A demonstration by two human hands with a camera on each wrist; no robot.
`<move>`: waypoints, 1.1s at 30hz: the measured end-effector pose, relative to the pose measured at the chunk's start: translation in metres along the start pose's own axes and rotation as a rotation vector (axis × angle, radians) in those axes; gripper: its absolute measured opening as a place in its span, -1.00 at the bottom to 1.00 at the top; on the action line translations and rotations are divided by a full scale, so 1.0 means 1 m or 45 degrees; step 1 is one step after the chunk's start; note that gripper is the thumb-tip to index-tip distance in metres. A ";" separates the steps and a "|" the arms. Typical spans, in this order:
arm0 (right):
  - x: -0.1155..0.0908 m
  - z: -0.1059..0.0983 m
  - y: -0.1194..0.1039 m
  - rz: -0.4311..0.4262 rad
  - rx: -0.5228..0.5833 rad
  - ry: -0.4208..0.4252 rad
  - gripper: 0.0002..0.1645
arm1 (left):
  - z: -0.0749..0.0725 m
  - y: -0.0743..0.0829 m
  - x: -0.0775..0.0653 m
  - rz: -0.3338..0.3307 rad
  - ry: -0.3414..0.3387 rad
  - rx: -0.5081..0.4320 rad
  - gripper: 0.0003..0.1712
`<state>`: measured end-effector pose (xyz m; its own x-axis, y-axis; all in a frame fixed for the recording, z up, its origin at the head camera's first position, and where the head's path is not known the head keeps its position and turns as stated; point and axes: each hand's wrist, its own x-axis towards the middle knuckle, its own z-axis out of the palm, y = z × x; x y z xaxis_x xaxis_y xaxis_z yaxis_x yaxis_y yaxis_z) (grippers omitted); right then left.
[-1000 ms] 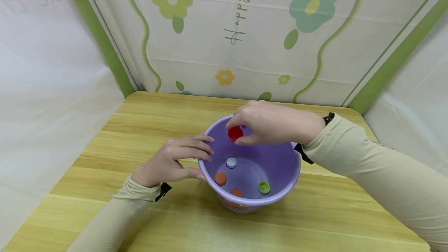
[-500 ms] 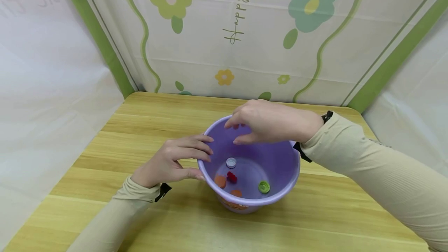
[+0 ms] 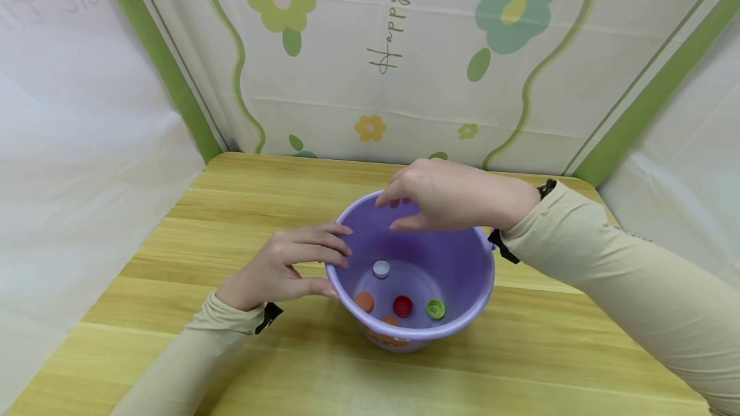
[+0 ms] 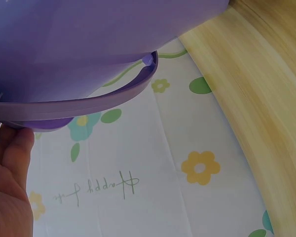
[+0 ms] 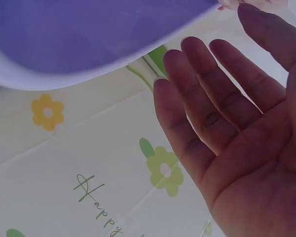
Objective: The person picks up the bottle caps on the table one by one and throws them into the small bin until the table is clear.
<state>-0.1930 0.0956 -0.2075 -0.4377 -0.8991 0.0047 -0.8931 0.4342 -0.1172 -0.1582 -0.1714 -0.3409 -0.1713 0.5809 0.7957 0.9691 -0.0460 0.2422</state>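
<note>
A purple bucket (image 3: 488, 291) stands on the table with several plastic bottle caps at its bottom: a white cap (image 3: 381, 269), a red cap (image 3: 403, 305), a green cap (image 3: 435, 309) and two orange ones, including this orange cap (image 3: 363, 302). The near rim partly hides the second orange cap (image 3: 390, 320). My left hand (image 3: 295, 262) rests on the bucket's left rim, fingers extended over it and thumb tip at the edge. Above the far side of the opening hovers my right hand (image 3: 442, 194), fingers loosely bent and apart, holding nothing. Its bare palm and fingers show in the right wrist view.
The bucket's handle (image 4: 84, 106) hangs along its outer side in the left wrist view. Beneath is a wooden table (image 3: 191, 236). A white cloth (image 3: 324, 82) printed with flowers hangs behind it, and plain whitish sheets (image 3: 87, 165) flank both sides.
The right hand released the red cap, which dropped into the bucket, tumbled and came to lie between the orange and green caps. That hand rose slightly. The left hand stayed at the rim.
</note>
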 end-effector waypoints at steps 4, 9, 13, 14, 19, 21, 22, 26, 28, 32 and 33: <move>-0.003 -0.002 0.004 0.001 0.002 0.011 -0.60 | 0.000 0.000 -0.001 -0.001 0.001 -0.005 -0.59; -0.009 -0.003 0.016 0.024 0.048 0.038 -0.63 | 0.001 0.000 -0.001 -0.003 0.003 -0.006 -0.60; -0.016 -0.007 0.027 0.124 0.064 0.044 -0.62 | 0.001 -0.001 -0.001 0.001 0.006 -0.003 -0.59; -0.017 -0.009 0.030 0.158 0.059 0.044 -0.62 | 0.001 -0.001 -0.001 0.004 0.006 -0.005 -0.59; -0.027 -0.011 0.052 0.271 0.059 0.084 -0.63 | 0.001 -0.002 -0.001 0.021 0.009 -0.014 -0.59; -0.033 -0.011 0.062 0.310 0.084 0.097 -0.65 | 0.001 -0.002 0.000 0.025 0.009 -0.014 -0.59; -0.036 -0.011 0.068 0.330 0.094 0.102 -0.66 | 0.001 -0.002 0.000 0.026 0.009 -0.015 -0.59; -0.050 -0.006 0.092 0.412 0.169 0.108 -0.69 | 0.001 -0.002 0.000 0.029 0.011 -0.018 -0.59; -0.057 -0.002 0.104 0.455 0.189 0.105 -0.70 | 0.001 -0.002 0.000 0.029 0.010 -0.018 -0.59; -0.072 0.012 0.128 0.560 0.199 0.074 -0.67 | 0.001 -0.002 -0.001 0.026 0.006 -0.020 -0.59; -0.076 0.017 0.133 0.585 0.196 0.061 -0.66 | 0.001 -0.002 -0.001 0.025 0.005 -0.023 -0.59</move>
<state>-0.2767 0.2208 -0.2402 -0.7905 -0.6113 -0.0366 -0.5824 0.7689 -0.2636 -0.1599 -0.1707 -0.3428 -0.1532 0.5767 0.8025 0.9690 -0.0716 0.2365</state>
